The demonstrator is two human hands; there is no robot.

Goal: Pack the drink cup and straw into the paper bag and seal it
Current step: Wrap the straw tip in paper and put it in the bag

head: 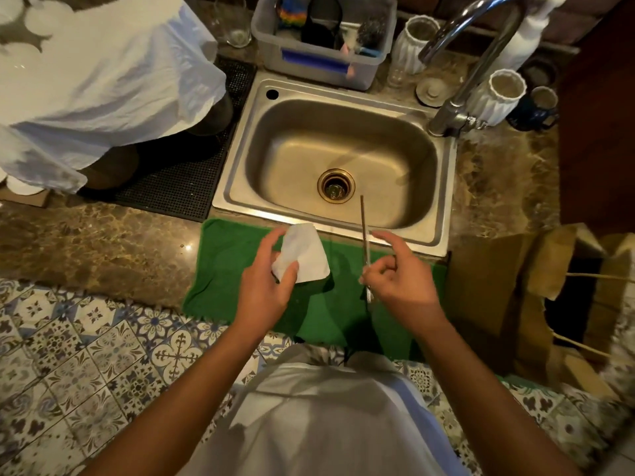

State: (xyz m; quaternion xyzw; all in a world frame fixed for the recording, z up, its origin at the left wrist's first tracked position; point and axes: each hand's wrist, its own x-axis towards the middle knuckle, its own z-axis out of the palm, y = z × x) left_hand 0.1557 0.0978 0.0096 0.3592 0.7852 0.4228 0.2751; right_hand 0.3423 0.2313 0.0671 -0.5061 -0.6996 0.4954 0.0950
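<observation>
My left hand (266, 290) holds a folded white paper napkin (304, 254) over the green towel (223, 269) in front of the sink. My right hand (398, 280) pinches a thin metal straw (364, 231), which points up and away over the sink's front rim. The brown paper bag (508, 286) stands open at the right on the counter, with string handles showing. No drink cup is clearly visible; it may be inside the bag, but I cannot tell.
A steel sink (240, 159) with a tall faucet (481, 63) lies ahead. A grey tub (319, 67), white ribbed cups (498, 97) and glasses stand behind it. Another person in a white shirt (103, 70) stands at the left over a black mat (182, 187).
</observation>
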